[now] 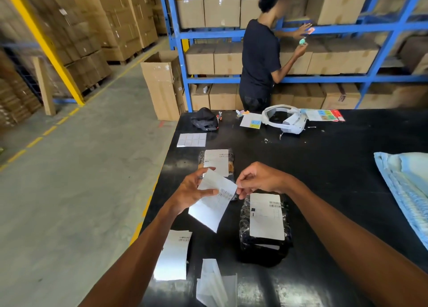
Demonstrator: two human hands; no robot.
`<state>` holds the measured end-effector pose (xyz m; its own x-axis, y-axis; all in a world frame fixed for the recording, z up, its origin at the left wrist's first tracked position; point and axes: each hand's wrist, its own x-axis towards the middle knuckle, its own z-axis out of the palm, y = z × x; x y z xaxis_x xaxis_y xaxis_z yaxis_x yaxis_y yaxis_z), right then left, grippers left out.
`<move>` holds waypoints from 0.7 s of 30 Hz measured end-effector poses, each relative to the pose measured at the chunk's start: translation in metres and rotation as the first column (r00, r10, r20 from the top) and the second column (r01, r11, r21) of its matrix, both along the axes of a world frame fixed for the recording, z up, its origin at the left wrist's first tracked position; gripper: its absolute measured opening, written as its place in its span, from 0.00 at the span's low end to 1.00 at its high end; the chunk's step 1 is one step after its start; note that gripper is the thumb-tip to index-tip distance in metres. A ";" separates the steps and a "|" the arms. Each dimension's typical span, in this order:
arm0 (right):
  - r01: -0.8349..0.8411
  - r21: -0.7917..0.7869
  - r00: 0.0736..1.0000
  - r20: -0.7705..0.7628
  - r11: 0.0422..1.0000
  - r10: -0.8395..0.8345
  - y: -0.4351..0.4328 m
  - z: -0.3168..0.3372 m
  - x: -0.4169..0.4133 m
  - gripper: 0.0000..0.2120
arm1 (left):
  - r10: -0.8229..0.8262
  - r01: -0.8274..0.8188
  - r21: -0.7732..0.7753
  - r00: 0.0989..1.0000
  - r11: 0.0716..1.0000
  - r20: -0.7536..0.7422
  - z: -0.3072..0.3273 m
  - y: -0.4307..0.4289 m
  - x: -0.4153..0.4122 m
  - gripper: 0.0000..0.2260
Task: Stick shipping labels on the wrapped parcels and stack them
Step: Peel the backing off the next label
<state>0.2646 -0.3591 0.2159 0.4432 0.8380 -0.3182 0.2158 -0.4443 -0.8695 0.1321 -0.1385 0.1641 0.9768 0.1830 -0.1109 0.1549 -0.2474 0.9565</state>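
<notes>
Above the black table [324,172] my left hand [192,191] holds a white shipping label [214,200] with a barcode, tilted. My right hand [259,179] pinches the label's right corner by the barcode. Part of the sheet seems to be lifting from its backing. A black wrapped parcel [264,228] with a label stuck on top lies just right of my hands. A second labelled parcel [216,162] lies beyond them, partly hidden by the held label. Another label sheet [172,255] rests near the table's left edge.
Peeled backing papers [215,281] lie at the front. A sticker sheet [191,140], black cap [205,121], white headset [284,119] and coloured papers [324,115] sit at the far side. Blue padded wrap [405,191] lies right. A person [259,63] stands at blue shelving.
</notes>
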 end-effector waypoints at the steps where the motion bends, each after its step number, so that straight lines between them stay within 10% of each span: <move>1: -0.007 0.000 1.000 0.000 1.000 0.007 0.000 0.000 0.000 0.09 | 0.002 -0.002 -0.008 1.000 1.000 0.005 0.000 0.000 0.000 0.26; 10: 0.029 0.094 0.993 -0.113 0.995 -0.019 0.002 0.000 -0.001 0.10 | 0.236 -0.254 0.051 0.943 0.966 0.233 -0.016 -0.017 0.004 0.18; 13: 0.052 0.116 0.991 -0.127 0.992 -0.037 0.007 -0.002 -0.002 0.12 | 0.092 -0.090 -0.019 0.972 0.996 0.216 -0.007 -0.031 0.007 0.04; 21: 0.081 0.124 0.987 -0.146 0.989 -0.062 0.010 -0.006 -0.004 0.11 | 0.026 0.003 -0.133 0.976 0.991 0.216 0.003 -0.043 0.006 0.07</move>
